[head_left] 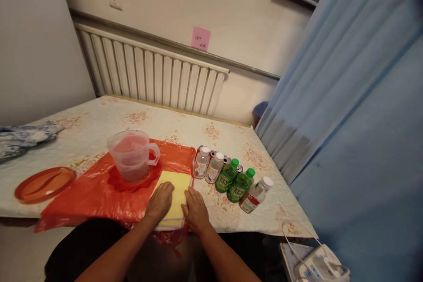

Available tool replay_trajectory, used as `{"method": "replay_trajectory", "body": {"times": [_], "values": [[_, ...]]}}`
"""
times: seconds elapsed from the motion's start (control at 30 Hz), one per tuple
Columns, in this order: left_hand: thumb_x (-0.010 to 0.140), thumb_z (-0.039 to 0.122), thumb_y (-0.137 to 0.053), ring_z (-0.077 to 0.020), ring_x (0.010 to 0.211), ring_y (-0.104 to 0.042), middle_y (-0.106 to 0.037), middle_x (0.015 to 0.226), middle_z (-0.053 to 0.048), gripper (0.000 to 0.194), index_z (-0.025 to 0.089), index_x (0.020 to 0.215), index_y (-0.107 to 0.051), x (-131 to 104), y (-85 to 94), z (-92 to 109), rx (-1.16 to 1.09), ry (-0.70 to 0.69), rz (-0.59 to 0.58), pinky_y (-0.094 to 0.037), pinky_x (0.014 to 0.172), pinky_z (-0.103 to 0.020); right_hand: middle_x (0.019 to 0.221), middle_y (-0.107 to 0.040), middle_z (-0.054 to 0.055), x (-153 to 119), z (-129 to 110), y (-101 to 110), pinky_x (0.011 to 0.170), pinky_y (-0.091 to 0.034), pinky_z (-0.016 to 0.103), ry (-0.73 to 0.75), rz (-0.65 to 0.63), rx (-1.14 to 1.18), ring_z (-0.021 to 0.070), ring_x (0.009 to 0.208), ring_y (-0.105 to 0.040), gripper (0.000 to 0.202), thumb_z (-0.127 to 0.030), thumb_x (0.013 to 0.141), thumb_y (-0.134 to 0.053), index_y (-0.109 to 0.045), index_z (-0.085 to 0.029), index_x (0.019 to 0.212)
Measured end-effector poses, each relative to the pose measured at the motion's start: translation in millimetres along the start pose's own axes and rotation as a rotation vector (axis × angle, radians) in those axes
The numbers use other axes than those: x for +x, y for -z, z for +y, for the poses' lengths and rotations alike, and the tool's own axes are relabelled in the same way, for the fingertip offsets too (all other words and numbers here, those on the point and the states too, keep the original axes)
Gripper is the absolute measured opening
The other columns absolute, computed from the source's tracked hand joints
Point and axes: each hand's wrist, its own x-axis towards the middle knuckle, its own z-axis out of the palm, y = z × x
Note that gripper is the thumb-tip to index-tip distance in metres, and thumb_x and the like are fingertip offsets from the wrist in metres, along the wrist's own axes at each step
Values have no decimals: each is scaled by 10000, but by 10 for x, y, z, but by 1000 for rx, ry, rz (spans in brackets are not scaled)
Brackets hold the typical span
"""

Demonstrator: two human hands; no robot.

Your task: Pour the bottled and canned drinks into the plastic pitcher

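A stack of yellow cloths with pale purple edging [180, 190] lies near the front edge of the bed, partly on a red plastic sheet [79, 198]. My left hand [161, 201] rests on the stack's left side, fingers lying on the top cloth. At the right edge sits my right hand [196, 208], its fingers along the border and its thumb on the yellow surface. Neither hand visibly lifts a cloth. Just left of the stack, a clear plastic measuring jug [130, 158] stands in a red scalloped dish [114, 180].
Right of the stack stand bottles with white caps [201, 165], green bottles [226, 177] and a bottle with a red-and-white label [253, 200], with cans [226, 159] behind. An orange-red lid [46, 184] lies left. A blue curtain [317, 97] hangs at right.
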Motion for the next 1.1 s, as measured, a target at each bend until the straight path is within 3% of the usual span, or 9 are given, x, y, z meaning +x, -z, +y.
{"method": "replay_trajectory", "body": {"times": [0.43,0.57,0.67,0.77,0.87,0.97,1.1], "values": [[781,57,-418,-240,976,-566,-631,967,-101,260,167,912,-614,-2,-4,-21,-148,19,38,-482,931,-398,1290,-650,152,-403,125,27,1100,-404,525,-43,88,210,296,1276,-548,438,-122,800,-592,-641,-143,1234],[816,104,-410,-242,1010,-599,-651,1013,-116,280,145,1005,-614,-36,51,57,-201,64,70,-488,964,-411,1102,-725,122,-317,56,242,933,-538,415,-175,129,377,254,1048,-673,368,-115,782,-561,-688,-160,1124],[882,171,-392,-225,1020,-619,-644,1073,-116,341,131,1177,-558,-69,150,199,-245,101,103,-501,955,-388,997,-728,86,-193,-64,479,805,-561,321,-237,209,481,205,900,-693,349,-142,804,-531,-681,-173,1118],[914,239,-413,-205,953,-624,-627,1018,-81,483,126,1383,-407,-92,327,404,-323,130,180,-507,906,-352,898,-688,47,-70,-224,721,780,-537,288,-221,308,501,169,800,-659,458,-155,815,-521,-601,-159,1267],[917,272,-441,-199,817,-607,-589,867,-25,608,146,1488,-275,-86,535,589,-261,159,225,-496,814,-327,815,-601,1,34,-353,902,769,-503,281,-170,392,411,157,748,-590,641,-155,820,-526,-421,-161,1453],[912,267,-467,-195,721,-604,-583,770,0,708,149,1537,-156,-47,680,668,-146,233,122,-453,697,-285,745,-541,-19,134,-381,960,714,-469,270,-158,374,292,161,680,-541,724,-129,833,-487,-284,-148,1527],[877,213,-481,-230,755,-664,-674,794,-53,829,124,1553,-9,12,696,608,9,387,-130,-410,662,-290,637,-548,-21,245,-275,862,593,-411,240,-319,98,173,175,596,-545,879,4,714,-460,-206,-99,1549]]}}
